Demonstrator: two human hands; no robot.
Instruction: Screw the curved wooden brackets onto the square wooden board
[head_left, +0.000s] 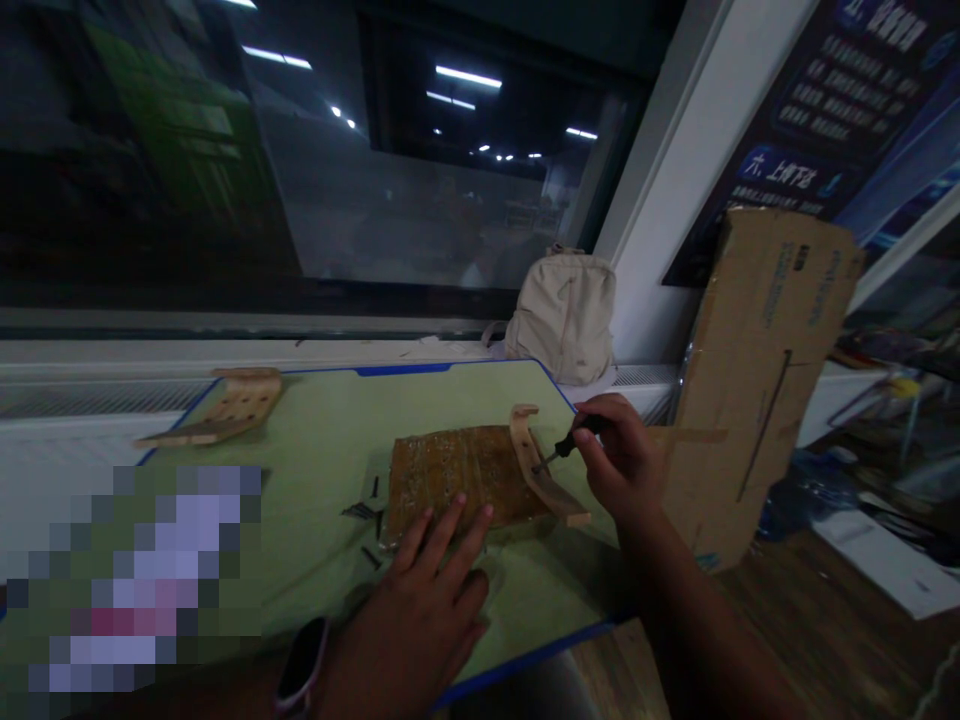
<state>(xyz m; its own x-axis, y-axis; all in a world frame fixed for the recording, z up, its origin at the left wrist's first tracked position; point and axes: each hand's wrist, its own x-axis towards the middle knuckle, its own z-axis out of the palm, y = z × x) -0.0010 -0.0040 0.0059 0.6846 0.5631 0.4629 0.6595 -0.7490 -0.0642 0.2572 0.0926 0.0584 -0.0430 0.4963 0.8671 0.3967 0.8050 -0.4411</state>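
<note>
My right hand (619, 455) is closed around the dark handle of a screwdriver (564, 444). The screwdriver's tip meets a curved wooden side piece (534, 462) at the right end of a brown, rough-faced wooden board (465, 465). Fingers spread, my left hand (442, 590) lies with its fingertips on the board's near edge. Several dark screws (364, 511) lie loose just left of the board. Another curved wooden piece with holes (244, 405) rests at the table's far left corner. Whether a screw sits under the screwdriver tip is too small to tell.
A light green tabletop (315, 420) with blue edging carries these parts. Behind it, a beige backpack (562, 315) leans by the window. A tall cardboard sheet (757, 400) stands at the right. A pixelated patch covers the left of the table. A water jug (810, 490) sits low at right.
</note>
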